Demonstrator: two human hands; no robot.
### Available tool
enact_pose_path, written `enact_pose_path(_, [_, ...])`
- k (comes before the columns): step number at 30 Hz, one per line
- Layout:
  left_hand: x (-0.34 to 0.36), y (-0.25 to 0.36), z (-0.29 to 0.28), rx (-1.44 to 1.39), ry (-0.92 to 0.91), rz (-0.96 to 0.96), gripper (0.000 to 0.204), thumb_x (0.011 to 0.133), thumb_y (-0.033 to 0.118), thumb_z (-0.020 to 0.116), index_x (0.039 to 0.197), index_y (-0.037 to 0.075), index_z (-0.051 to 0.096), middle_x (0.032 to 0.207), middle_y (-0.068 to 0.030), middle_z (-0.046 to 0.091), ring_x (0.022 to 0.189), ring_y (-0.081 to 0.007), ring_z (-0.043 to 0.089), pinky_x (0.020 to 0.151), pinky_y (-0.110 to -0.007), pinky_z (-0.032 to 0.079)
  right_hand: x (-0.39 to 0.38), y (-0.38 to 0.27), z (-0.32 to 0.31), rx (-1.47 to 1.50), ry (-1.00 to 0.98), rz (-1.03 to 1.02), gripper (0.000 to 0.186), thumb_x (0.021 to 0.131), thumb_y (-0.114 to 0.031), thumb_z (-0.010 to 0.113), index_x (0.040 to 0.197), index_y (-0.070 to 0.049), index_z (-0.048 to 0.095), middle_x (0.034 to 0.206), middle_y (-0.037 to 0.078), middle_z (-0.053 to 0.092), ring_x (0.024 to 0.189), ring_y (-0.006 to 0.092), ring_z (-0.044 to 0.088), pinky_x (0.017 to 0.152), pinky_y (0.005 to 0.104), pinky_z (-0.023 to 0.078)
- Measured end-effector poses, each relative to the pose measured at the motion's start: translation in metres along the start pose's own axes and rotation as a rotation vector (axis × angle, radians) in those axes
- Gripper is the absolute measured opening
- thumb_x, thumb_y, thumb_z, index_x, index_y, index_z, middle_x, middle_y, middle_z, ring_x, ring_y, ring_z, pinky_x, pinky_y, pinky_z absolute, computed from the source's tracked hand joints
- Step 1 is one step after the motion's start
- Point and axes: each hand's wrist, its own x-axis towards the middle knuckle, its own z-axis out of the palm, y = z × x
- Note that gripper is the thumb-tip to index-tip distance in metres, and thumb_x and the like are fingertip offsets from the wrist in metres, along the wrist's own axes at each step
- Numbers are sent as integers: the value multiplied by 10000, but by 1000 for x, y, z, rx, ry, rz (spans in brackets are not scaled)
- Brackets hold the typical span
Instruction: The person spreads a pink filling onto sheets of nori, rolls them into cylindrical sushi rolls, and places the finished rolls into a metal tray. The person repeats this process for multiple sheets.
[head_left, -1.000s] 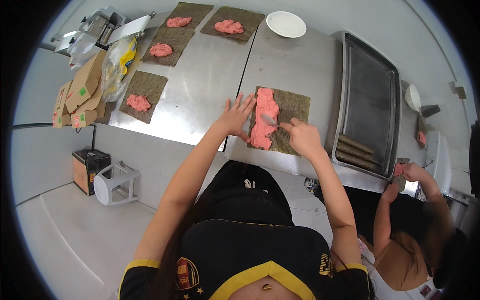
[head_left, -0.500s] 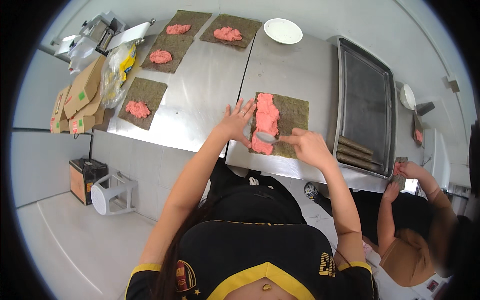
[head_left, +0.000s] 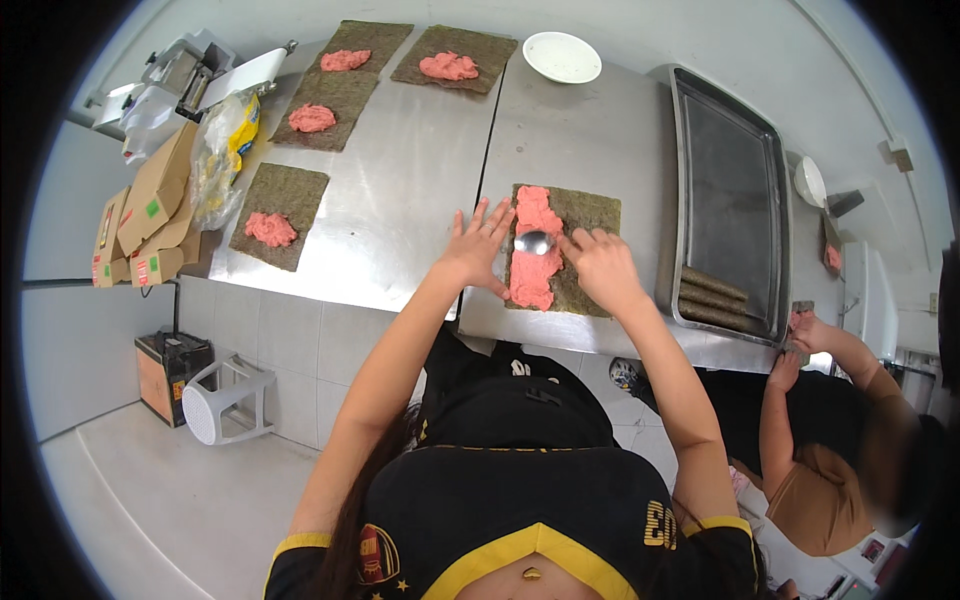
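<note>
A dark green seaweed sheet (head_left: 590, 225) lies on the steel table in front of me, with a strip of pink minced meat paste (head_left: 533, 280) along its left side. Fingers spread, my left hand (head_left: 475, 255) rests at the sheet's left edge and holds nothing. My right hand (head_left: 604, 268) grips a metal spoon (head_left: 534, 242), whose bowl presses on the middle of the paste strip. The handle is mostly hidden under my fingers.
Several more seaweed sheets (head_left: 255, 190) with paste mounds lie to the left. A white bowl (head_left: 562, 58) stands at the back. On the right, a metal tray (head_left: 725, 170) holds seaweed rolls (head_left: 715, 300). Beyond it, a co-worker's hands (head_left: 800, 345) work. Cardboard boxes (head_left: 160, 195) sit far left.
My right hand has moved the spoon from the lower part of the paste up to its middle. The lower paste now looks wider and flatter. My left hand stays at the sheet's edge.
</note>
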Motion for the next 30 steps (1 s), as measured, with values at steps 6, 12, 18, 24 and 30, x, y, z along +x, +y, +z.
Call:
enact_pose_path(6, [-3, 3, -8, 9, -9, -10, 1400, 467, 488, 866, 1519, 93, 30, 1596, -62, -6, 1460, -335, -9, 1146, -588, 93, 9, 12, -13, 68, -57, 49, 272, 736, -94, 593, 990, -70, 687, 823, 54, 591, 798, 221, 617, 692, 359, 501])
enact_pose_path(12, [-3, 3, -7, 18, -5, -16, 1401, 461, 492, 865, 1519, 95, 37, 1597, -58, -7, 1460, -336, -3, 1143, -594, 99, 2, 9, -4, 55, -16, -48, 258, 735, -101, 596, 975, -62, 684, 832, 47, 600, 784, 220, 612, 687, 364, 494])
enact_pose_path(18, [-3, 4, -7, 31, -12, -21, 1403, 461, 501, 863, 1520, 99, 35, 1597, -56, -5, 1460, -332, -1, 1144, -591, 101, 12, 12, 9, -13, 62, 23, 234, 752, -112, 595, 960, -47, 680, 809, 54, 594, 774, 220, 608, 674, 359, 486])
enact_pose_path(24, [-3, 4, -8, 26, -13, -20, 1409, 463, 508, 862, 1521, 98, 27, 1597, -56, -2, 1460, -331, -6, 1146, -586, 94, 25, 17, 17, -22, 75, 61, 216, 772, -102, 584, 955, -49, 686, 811, 60, 602, 778, 225, 613, 672, 364, 491])
enact_pose_path(30, [-2, 4, -8, 54, -19, -15, 1431, 459, 549, 857, 1518, 80, 17, 1596, -69, -3, 1460, -338, 10, 1140, -597, 97, 36, 22, 26, -10, 68, 130, 222, 769, -99, 589, 956, -58, 702, 858, 78, 639, 794, 242, 635, 667, 371, 508])
